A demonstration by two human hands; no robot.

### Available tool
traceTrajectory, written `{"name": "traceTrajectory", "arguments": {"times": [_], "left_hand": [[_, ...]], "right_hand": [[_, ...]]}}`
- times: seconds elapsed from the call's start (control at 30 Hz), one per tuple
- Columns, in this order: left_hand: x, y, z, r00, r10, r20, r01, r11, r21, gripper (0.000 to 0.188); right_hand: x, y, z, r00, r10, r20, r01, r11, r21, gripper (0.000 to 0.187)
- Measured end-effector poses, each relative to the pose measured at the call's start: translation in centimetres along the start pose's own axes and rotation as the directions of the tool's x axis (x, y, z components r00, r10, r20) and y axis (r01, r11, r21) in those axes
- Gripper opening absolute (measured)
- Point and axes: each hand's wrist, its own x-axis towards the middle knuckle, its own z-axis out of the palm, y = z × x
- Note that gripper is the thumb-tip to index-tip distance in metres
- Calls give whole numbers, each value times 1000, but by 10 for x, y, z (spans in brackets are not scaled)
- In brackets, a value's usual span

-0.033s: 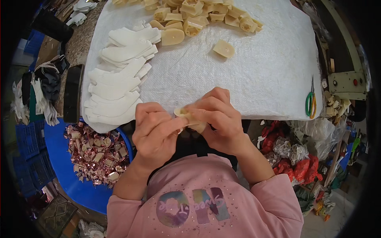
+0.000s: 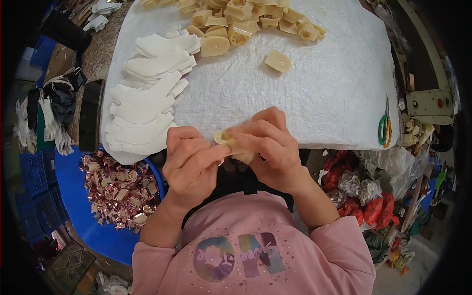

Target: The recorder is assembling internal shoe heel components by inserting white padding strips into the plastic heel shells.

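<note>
Between my fingers, near the table's front edge, is a small beige hollow piece (image 2: pixel 223 138) with a rounded rim, seemingly thin and flexible. My left hand (image 2: pixel 191 160) pinches its left side with thumb and curled fingers. From the right, my right hand (image 2: pixel 273 147) grips the same piece, and its fingers hide much of it. A heap of similar beige pieces (image 2: pixel 241 27) lies at the far side of the table. One loose beige piece (image 2: pixel 279 61) sits apart, nearer to me. White flat cut-outs (image 2: pixel 142 101) overlap in a row at the left.
White woven sheeting (image 2: pixel 334 93) covers the table. Scissors (image 2: pixel 385 129) with green and orange handles lie at its right edge, a dark phone (image 2: pixel 91 115) to its left. Below left, a blue tub (image 2: pixel 105 243) holds shiny pinkish pieces. Plastic bags (image 2: pixel 376 209) crowd the lower right.
Both hands stay on the beige piece and have shifted only slightly. Its rounded rim shows a little higher and farther left. Everything on the table lies as before.
</note>
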Motion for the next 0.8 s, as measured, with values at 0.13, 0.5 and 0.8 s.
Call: {"name": "traceTrajectory", "arguments": {"times": [0.13, 0.5, 0.8], "left_hand": [[-7, -16, -10, 978, -178, -107, 171, 983, -66, 25], [-12, 9, 9, 995, -100, 3, 93, 913, -397, 29], [-7, 15, 16, 993, 97, 69, -100, 994, 36, 22]], "right_hand": [[9, -14, -11, 996, 11, -83, -11, 1000, 6, 29], [-26, -20, 14, 751, 652, 101, -280, 176, 944, 26], [-36, -27, 9, 739, 672, 44, -411, 399, 820, 20]]}}
